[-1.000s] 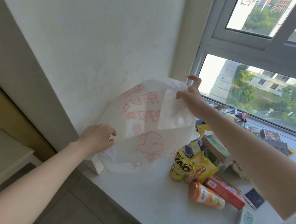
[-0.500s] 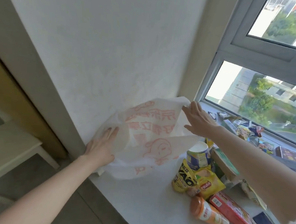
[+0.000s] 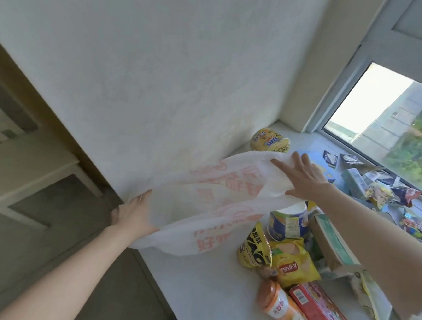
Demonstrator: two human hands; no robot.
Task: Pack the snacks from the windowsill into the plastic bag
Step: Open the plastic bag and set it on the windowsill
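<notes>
A white plastic bag (image 3: pixel 207 204) with orange print lies spread over the left end of the white windowsill (image 3: pixel 203 291). My left hand (image 3: pixel 133 217) presses flat on the bag's near left edge, fingers straight. My right hand (image 3: pixel 301 176) lies on the bag's far right part with fingers spread and straight. Snacks crowd the sill to the right: a yellow noodle cup (image 3: pixel 255 248), a yellow crisps packet (image 3: pixel 294 263), a blue-white tub (image 3: pixel 286 224), an orange-lidded jar (image 3: pixel 281 312) and a red box (image 3: pixel 319 315).
A yellow cup (image 3: pixel 270 140) lies on its side in the corner by the wall. More packets and boxes (image 3: pixel 378 186) are strewn along the window (image 3: pixel 392 127). The sill's edge drops to the floor on the left, where a pale low table (image 3: pixel 29 172) stands.
Both hands let go of the bag and now lie flat on it. The bag went from held up to spread down on the sill. The view swung left and down.
</notes>
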